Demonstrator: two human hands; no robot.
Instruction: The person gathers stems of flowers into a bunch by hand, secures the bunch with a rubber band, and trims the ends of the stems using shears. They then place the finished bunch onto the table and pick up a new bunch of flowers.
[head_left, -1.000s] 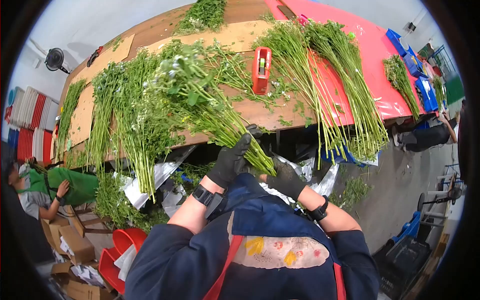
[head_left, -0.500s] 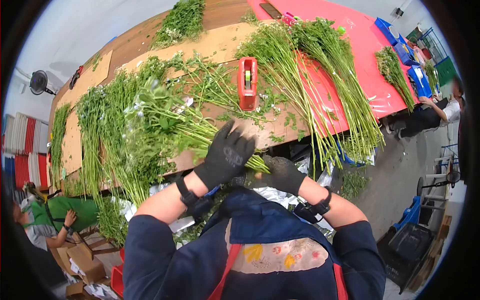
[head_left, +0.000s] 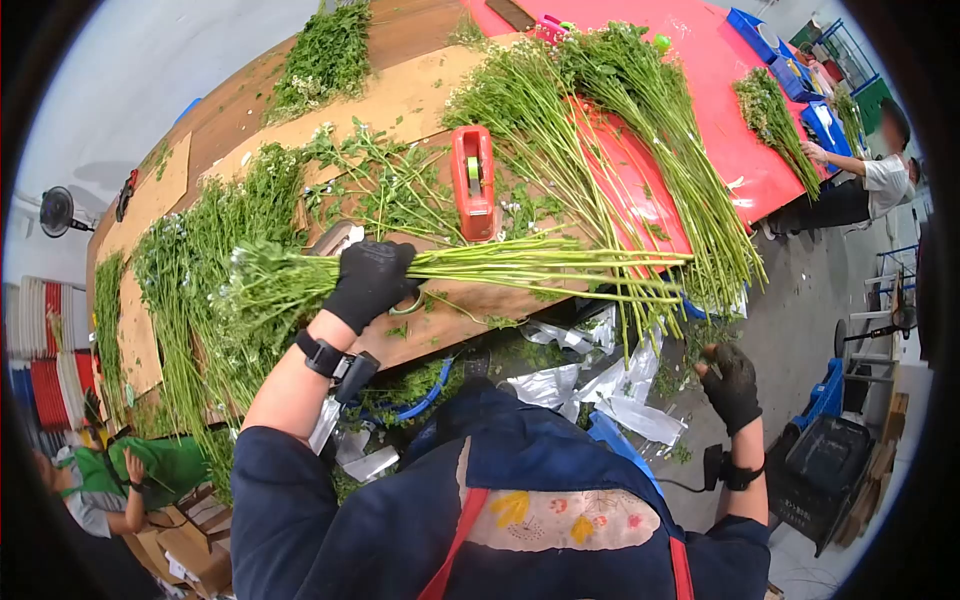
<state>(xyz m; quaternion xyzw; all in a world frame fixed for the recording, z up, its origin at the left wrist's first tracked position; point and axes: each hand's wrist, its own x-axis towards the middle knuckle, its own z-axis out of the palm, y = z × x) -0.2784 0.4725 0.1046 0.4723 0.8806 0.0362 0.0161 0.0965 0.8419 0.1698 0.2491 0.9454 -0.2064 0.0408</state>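
My left hand (head_left: pixel 370 285), in a black glove, is closed round a bunch of long green flower stems (head_left: pixel 520 263). The bunch lies sideways over the table edge, leafy heads to the left and cut ends to the right. Away to the right, over the floor, my gloved right hand (head_left: pixel 732 387) is empty with its fingers apart. A red tape dispenser (head_left: pixel 473 190) stands just behind the stems. Beside my left hand is a pale, shiny object (head_left: pixel 340 238), partly hidden, whose kind I cannot make out.
More flower bunches lie on the table at left (head_left: pixel 215 270) and on the red sheet (head_left: pixel 670 130) at right. Silvery scraps (head_left: pixel 630 390) hang below the edge. One person (head_left: pixel 885 180) stands at far right, another (head_left: pixel 110 485) at lower left. A black crate (head_left: pixel 820 470) sits right.
My right hand has let go of the stem ends and moved far right. My left hand has shifted left with the bunch, which now lies level with its stems pointing right.
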